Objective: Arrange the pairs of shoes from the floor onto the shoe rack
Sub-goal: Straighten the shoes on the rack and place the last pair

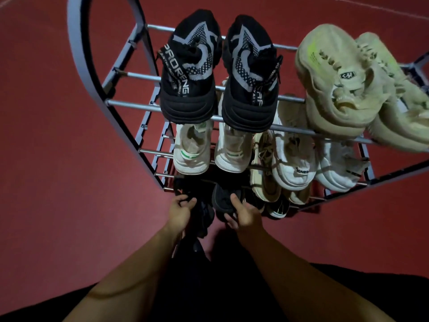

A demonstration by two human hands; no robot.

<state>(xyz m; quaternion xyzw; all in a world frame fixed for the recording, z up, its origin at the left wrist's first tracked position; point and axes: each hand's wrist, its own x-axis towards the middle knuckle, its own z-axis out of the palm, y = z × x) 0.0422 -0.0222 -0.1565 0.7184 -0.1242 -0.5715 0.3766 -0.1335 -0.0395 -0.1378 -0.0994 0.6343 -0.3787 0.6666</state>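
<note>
A pair of black shoes was observed at the lowest tier of the shoe rack (pixel 130 75), directly in front of the person. The left black shoe (pixel 185 194) bore a small orange mark on its upper; the right black shoe (pixel 224 201) was plain and dark, and little further detail could be made out in the dim light. The left hand (pixel 180 211) was seen with fingers curled round the heel end of the left black shoe. The right hand (pixel 243 213) was seen gripping the right black shoe, thumb over its top.

The rack was noted as a grey metal frame of horizontal bars with curved side pieces, standing on a red floor (pixel 58 170). On the top tier, a pair of black-and-grey knit sneakers (pixel 218 73) lay side by side, and a pair of beige sneakers (pixel 362 87) lay to the right, tilted. On the middle tier were recorded a pair of white shoes with green trim (pixel 209 147), then a pair of white sneakers (pixel 313 163). Below these, a pair of cream shoes (pixel 267 180) and one dark shoe with a white sole (pixel 278 209) were partly visible.

The black shoes' long axes ran front to back of the rack, heels toward the person, toes pointing inward under the tiers above.
</note>
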